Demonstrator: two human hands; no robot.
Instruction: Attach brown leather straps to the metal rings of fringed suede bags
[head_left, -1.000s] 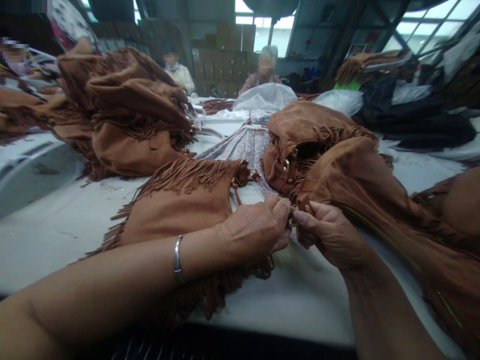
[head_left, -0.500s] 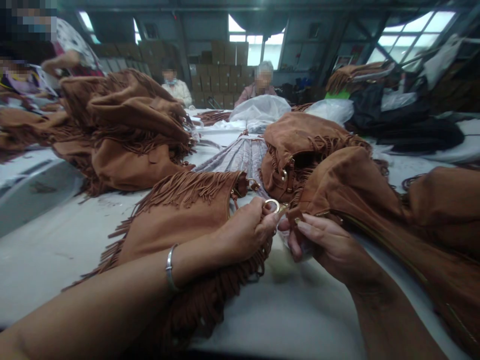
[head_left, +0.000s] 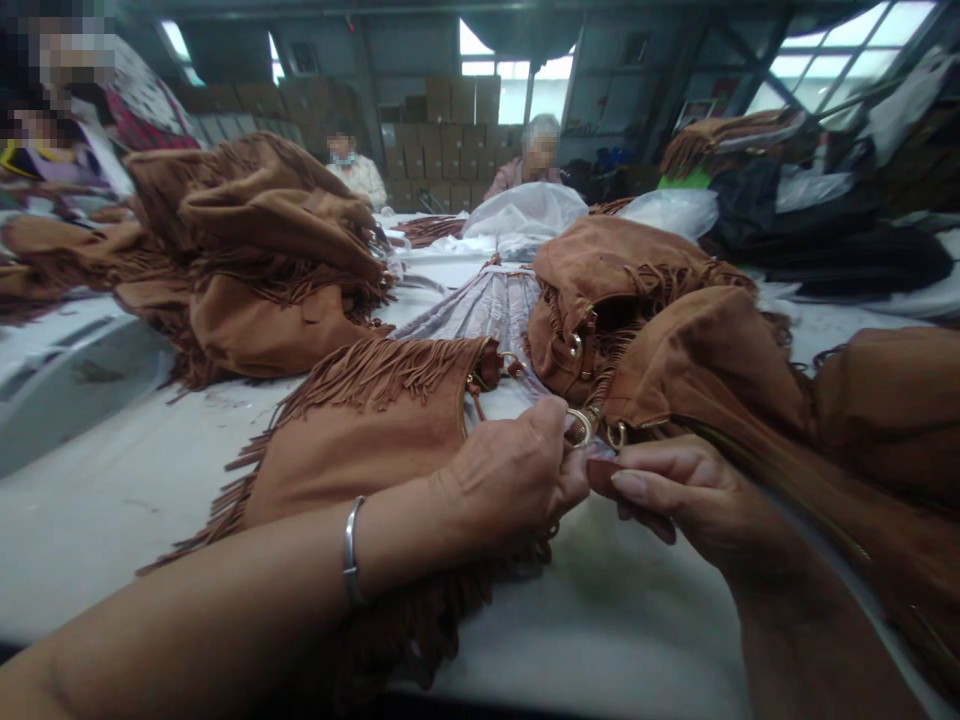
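Although partly covered by fingers, on record above the near part of a white tabletop [head_left: 637, 620], between two bare hands: small flat brown leather tab [head_left: 603, 475] and, just beside it, round gold-coloured metal ring [head_left: 589, 426]. Right hand [head_left: 694, 490]: thumb and fingers pinching the tab. Left hand [head_left: 517, 480]: fingers curled, gripping the ring, part of the rim exposed, fingertips hidden. Link between tab and ring: not possible to tell.

Handling, by judgement: tab light, bendable, probably firmer than suede, with little surface for holding; best taken by the flat faces near the end. Ring rigid, smooth, perhaps slippery; best taken across the rim. Little fragility expected; scratched metal or creased leather possible.

Surroundings: tan suede bag with long fringe [head_left: 360, 440], lying partly under the left forearm; slouching tan suede bag with gold-coloured zip [head_left: 697, 345], just beyond the right hand; bundle of long straps in clear plastic [head_left: 480, 310], fanned out farther off; heaped tan fringed bags [head_left: 255, 310], at far left, well apart.

In the way: zipped bag's near edge beside right forearm; loose fringe below left wrist.
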